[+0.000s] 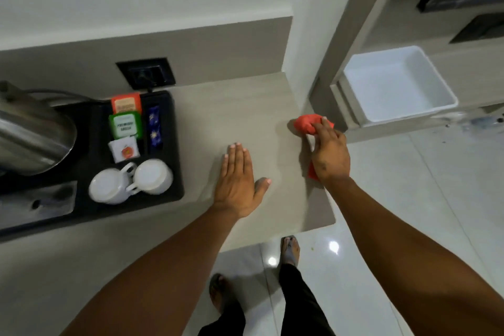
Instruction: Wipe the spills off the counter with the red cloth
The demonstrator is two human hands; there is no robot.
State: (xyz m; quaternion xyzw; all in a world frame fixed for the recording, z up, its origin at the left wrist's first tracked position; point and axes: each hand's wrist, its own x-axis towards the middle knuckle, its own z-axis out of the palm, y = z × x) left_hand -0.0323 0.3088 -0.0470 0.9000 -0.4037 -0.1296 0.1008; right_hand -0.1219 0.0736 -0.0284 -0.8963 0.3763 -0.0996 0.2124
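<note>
Right hand (328,155) clenches bunched red cloth (309,124) at counter (231,109) right edge; left hand (238,180) lies spread, flat on the surface. Risk: wiping outward could push spill onto floor (409,199). No spill discernible.

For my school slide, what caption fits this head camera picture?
Right hand wipes the counter edge with a red cloth; left hand rests flat.

red cloth (307,123) | bunched | on counter (245,114) | right edge, far corner
</note>
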